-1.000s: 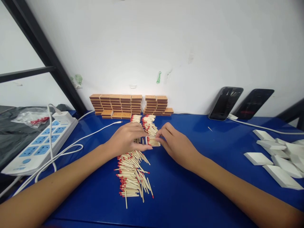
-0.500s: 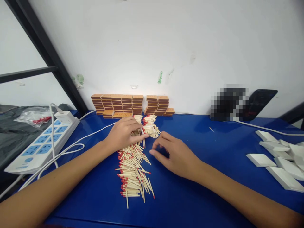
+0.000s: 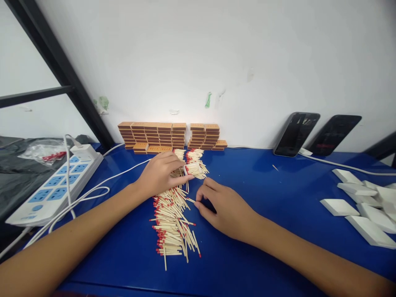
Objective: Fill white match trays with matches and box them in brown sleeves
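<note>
A long heap of red-tipped matches (image 3: 170, 225) runs down the blue table. At its far end my left hand (image 3: 162, 173) grips a small white matchbox tray (image 3: 186, 169) with matches in it, thumb in front and fingers behind. My right hand (image 3: 224, 206) is beside the heap, thumb and forefinger pinched on the end of a single match (image 3: 190, 200). More matches (image 3: 194, 156) lie behind the tray, close to the stacked matchboxes.
Stacked brown matchboxes (image 3: 151, 134) stand along the wall. At left lies a white power strip (image 3: 66, 181) with trailing cables. Two phones (image 3: 297, 134) lean on the wall at right. White matchbox trays (image 3: 340, 207) are piled on the right of the blue table (image 3: 256, 183).
My right hand has moved slightly down toward the heap, and its thumb and forefinger have closed on a match. My left hand and the tray have stayed put.
</note>
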